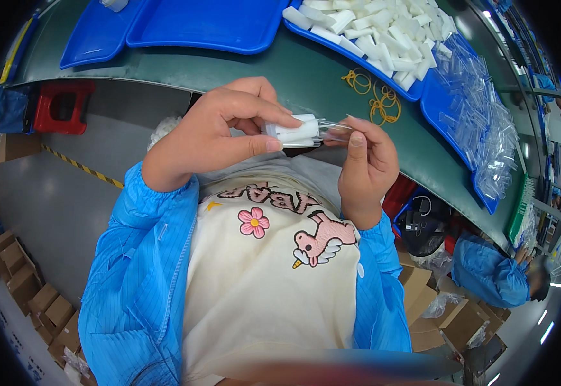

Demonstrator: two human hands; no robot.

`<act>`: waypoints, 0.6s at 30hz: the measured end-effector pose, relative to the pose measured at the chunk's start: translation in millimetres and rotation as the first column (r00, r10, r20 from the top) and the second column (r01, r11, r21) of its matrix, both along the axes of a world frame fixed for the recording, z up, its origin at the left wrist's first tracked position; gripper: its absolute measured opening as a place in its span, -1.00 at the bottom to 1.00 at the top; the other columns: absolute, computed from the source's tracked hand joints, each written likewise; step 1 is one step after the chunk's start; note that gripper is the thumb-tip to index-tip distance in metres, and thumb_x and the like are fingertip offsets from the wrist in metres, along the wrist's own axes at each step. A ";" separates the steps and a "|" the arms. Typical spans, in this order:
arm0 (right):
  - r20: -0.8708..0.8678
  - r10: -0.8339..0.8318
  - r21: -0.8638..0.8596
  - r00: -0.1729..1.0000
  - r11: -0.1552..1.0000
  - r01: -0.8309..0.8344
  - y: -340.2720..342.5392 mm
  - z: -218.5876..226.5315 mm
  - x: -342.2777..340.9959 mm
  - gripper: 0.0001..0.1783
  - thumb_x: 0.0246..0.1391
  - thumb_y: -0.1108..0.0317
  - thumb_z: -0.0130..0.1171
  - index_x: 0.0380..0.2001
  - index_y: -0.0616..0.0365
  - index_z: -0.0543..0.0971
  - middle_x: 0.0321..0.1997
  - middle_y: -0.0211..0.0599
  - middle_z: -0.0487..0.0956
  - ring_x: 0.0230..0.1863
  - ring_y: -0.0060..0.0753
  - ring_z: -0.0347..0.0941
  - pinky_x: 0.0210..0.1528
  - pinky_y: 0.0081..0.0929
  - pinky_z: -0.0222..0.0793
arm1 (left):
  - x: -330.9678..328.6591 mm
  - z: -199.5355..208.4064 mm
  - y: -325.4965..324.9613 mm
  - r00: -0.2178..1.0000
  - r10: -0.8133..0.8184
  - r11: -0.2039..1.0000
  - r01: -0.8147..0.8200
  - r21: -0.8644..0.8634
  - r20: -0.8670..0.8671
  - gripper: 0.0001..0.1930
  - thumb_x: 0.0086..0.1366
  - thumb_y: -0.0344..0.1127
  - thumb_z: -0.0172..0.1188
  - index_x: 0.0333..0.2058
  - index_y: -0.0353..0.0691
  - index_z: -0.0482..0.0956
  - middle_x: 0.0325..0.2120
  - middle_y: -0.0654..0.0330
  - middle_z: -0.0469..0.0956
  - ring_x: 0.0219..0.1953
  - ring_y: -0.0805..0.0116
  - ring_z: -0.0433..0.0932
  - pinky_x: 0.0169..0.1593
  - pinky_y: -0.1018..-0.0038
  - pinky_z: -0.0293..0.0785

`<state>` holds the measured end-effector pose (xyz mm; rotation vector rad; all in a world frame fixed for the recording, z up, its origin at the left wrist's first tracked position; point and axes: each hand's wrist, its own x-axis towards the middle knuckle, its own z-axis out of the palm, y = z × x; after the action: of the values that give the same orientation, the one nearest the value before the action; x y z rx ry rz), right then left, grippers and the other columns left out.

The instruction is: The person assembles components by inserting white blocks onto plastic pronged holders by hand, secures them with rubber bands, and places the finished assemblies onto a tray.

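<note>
My left hand (pixel 206 128) is closed around a small bundle of white blocks (pixel 298 134), thumb below and fingers above. Clear plastic wraps part of the bundle, though where it begins is hard to make out. From the bundle's right end a thin clear plastic piece (pixel 334 130) sticks out, and my right hand (pixel 370 161) pinches it between thumb and forefinger. Both hands are in front of my body, at the near edge of the green table (pixel 242 69). The palm side of my left hand hides part of the bundle.
A blue tray (pixel 415 95) heaped with white blocks (pixel 383 32) stands beyond my hands. Clear plastic pieces (pixel 480 116) fill another tray at right. Yellow rubber bands (pixel 383 106) lie between. Farther left are blue trays (pixel 203 26) and a red stool (pixel 62 106). A person in blue (pixel 493 270) is at right.
</note>
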<state>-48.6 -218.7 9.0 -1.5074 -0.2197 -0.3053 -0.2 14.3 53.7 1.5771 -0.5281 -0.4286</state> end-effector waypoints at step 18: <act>-0.034 0.186 -0.116 0.982 0.975 -0.189 -11.5 6.1 5.9 -0.81 0.21 0.52 0.07 -0.15 0.35 0.56 -0.32 -0.19 0.55 -0.40 -0.49 0.49 -0.38 -0.61 0.43 | -3.4 -16.0 0.5 0.994 0.008 0.973 -0.033 -0.230 -0.109 -0.68 0.02 -0.35 0.38 -0.20 -0.30 0.69 -0.27 0.22 0.41 -0.24 0.46 0.42 -0.25 0.58 0.37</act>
<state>-42.8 -230.2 15.0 -1.5937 -0.3651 -0.1259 -3.6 14.8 37.7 1.3267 -0.4611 -0.4177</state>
